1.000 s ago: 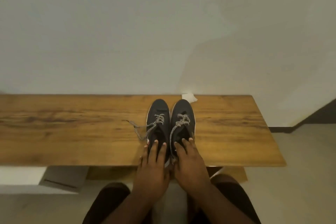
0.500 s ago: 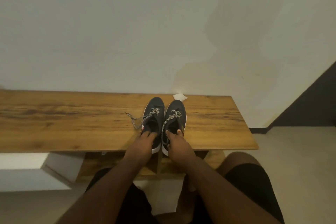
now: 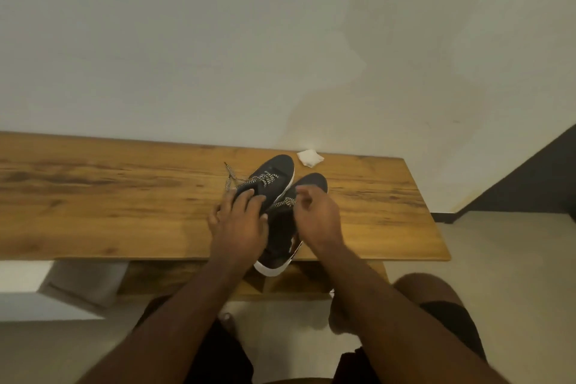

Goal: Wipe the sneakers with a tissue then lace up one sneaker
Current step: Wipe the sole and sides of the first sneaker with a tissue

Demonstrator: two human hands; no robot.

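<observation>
Across the wooden bench (image 3: 124, 196), which runs along a pale wall and serves as the landmark, everything sits toward its right half. Both sneakers lie there side by side, angled toes-away. The left sneaker (image 3: 274, 174) rests fully on the bench top; the right sneaker (image 3: 280, 246) has its white-soled heel hanging past the bench's near edge. That overhang is the main hazard: a tug on the lace or a nudge from a wrist could tip it off toward the person's knees below.

The left hand (image 3: 240, 224) lies over the opening of the left sneaker, fingers spread and bent onto the upper; whether they actually clasp it or only press cannot be told. The right hand (image 3: 314, 215) is curled above the right sneaker's tongue, and its fingertips (image 3: 297, 189) seem to pinch the striped lace, though the contact is small and blurred.

A loose lace end (image 3: 230, 174) trails off the left sneaker onto the bench, just left of its toe; it could snag under the left hand and drag the shoe.

The tissue (image 3: 309, 157) lies folded at the bench's far edge against the wall, just beyond the toes and untouched, so wiping looks not yet begun; handling laces first risks doing the steps out of order.
</observation>
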